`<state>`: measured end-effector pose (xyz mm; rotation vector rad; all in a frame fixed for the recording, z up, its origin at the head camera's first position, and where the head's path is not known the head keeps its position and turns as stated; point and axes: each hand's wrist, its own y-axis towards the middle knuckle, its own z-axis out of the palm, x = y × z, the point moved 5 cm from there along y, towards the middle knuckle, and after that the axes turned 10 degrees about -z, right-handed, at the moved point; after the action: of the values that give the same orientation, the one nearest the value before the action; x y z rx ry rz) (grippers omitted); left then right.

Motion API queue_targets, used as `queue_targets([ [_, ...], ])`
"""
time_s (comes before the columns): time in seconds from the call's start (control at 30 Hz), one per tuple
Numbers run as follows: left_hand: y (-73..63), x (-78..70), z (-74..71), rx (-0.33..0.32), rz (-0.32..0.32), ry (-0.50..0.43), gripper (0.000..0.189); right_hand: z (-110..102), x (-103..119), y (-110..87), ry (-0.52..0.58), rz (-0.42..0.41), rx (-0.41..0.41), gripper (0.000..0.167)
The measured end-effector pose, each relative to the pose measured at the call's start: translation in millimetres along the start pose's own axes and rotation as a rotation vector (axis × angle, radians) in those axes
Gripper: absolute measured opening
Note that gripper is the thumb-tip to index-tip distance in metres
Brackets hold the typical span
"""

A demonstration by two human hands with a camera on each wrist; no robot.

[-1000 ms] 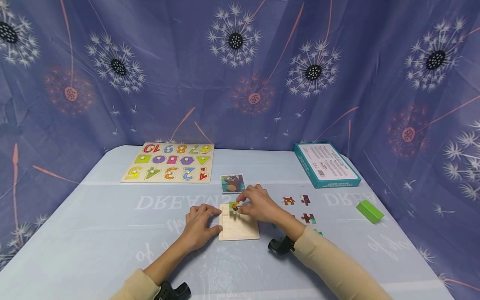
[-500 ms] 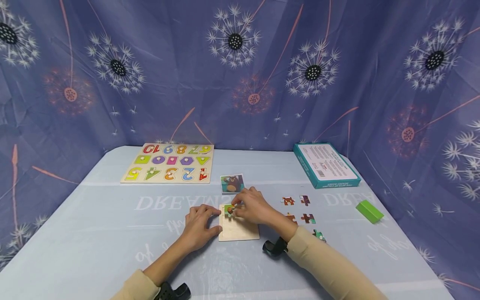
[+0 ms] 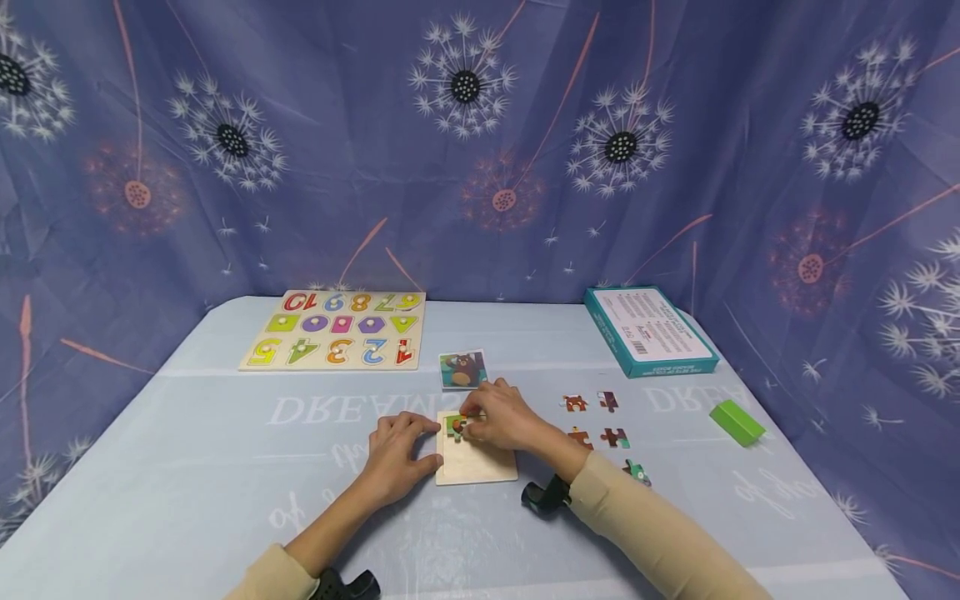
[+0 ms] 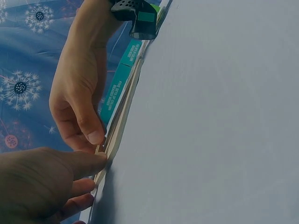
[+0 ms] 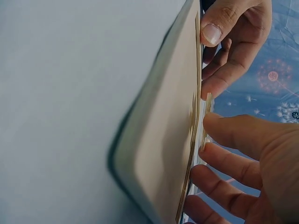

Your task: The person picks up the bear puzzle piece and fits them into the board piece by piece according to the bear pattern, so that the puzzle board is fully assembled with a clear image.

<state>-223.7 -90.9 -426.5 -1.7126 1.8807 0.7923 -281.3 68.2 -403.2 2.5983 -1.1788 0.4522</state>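
A small square wooden puzzle tray (image 3: 477, 465) lies flat on the table in the head view. My right hand (image 3: 504, 418) pinches a green and brown jigsaw piece (image 3: 453, 425) over the tray's far left corner. Seen edge-on in the right wrist view, the piece (image 5: 208, 105) stands between thumb and fingertips, just at the tray surface; whether it lies fully flat is unclear. My left hand (image 3: 399, 457) touches the tray's left edge with thumb and forefinger, fingers relaxed. Behind the tray lies a bear picture card (image 3: 462, 369), partly hidden by my right hand.
Several loose jigsaw pieces (image 3: 615, 437) lie right of the tray. A number and shape board (image 3: 334, 330) sits at the back left, a teal box (image 3: 651, 332) at the back right. Near the right edge is a green block (image 3: 737, 422). A patterned curtain (image 3: 375, 150) hangs behind.
My right hand has carried the jigsaw piece left and lowered it into the tray's far left corner. The left hand stays at the tray's edge. The head view has shifted slightly.
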Motion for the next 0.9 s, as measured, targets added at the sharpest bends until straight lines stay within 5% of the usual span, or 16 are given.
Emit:
queue_targets([
  [0.9,-0.4,0.5,0.6,-0.002,0.000,-0.005,0.034,6.5,0.4,3.5,-0.071,-0.002,0.006,0.026],
])
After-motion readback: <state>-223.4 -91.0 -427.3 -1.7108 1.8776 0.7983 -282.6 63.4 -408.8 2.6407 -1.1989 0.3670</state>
